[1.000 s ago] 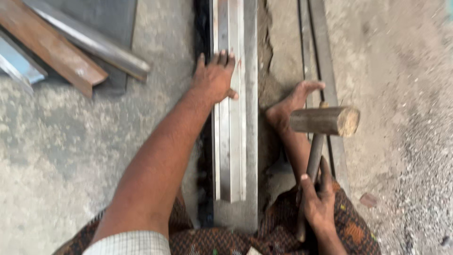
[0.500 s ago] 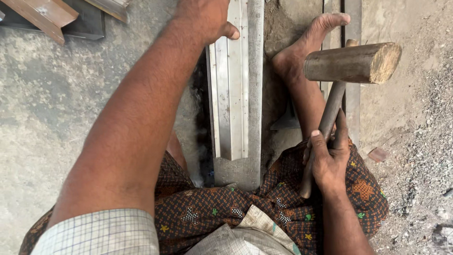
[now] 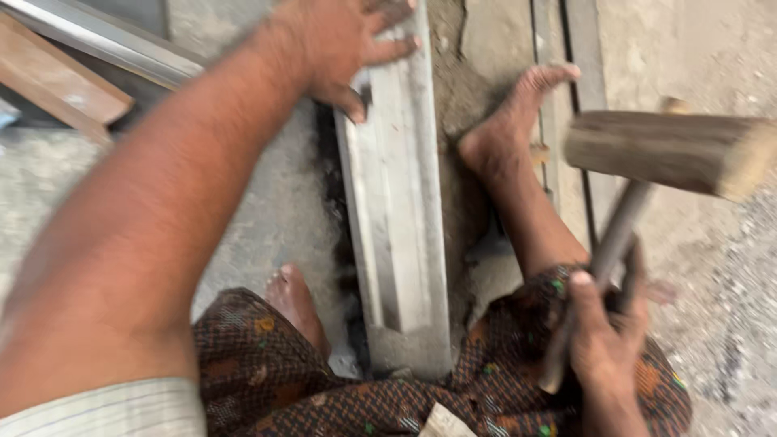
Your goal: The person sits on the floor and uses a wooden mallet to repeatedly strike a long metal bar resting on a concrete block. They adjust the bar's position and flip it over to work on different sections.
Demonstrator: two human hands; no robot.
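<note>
The concrete floor [image 3: 267, 210] is carrying everything; the person is squatting on it, bare feet either side of the work. A long grey metal channel section [image 3: 401, 210] is lying flat on the floor between the feet, its long axis running from the near end by the patterned cloth [image 3: 324, 380] straight away toward the top of the view, leaning a touch left at the far end. Its ribs are running lengthwise and facing up.

The left hand [image 3: 344, 44] is pressing down on the far part of the channel, palm flat, fingers spread, thumb hooked over the left edge; it is open, not clasping. The wooden mallet [image 3: 668, 154] is hanging raised to the right of the channel, head lying crosswise, blurred. The right hand [image 3: 603, 340] is closed around the lower end of its dark handle [image 3: 607, 259].

Judging from this, striking well is calling for a square, flat face on the ribs, well apart from the pinning fingers, with the left palm keeping weight on so the section isn't bouncing. The right foot [image 3: 518, 121] is sitting just beside the channel, so swinging wide is risky.

More metal bars [image 3: 97, 32] and a wooden plank [image 3: 61, 85] are lying at top left.
</note>
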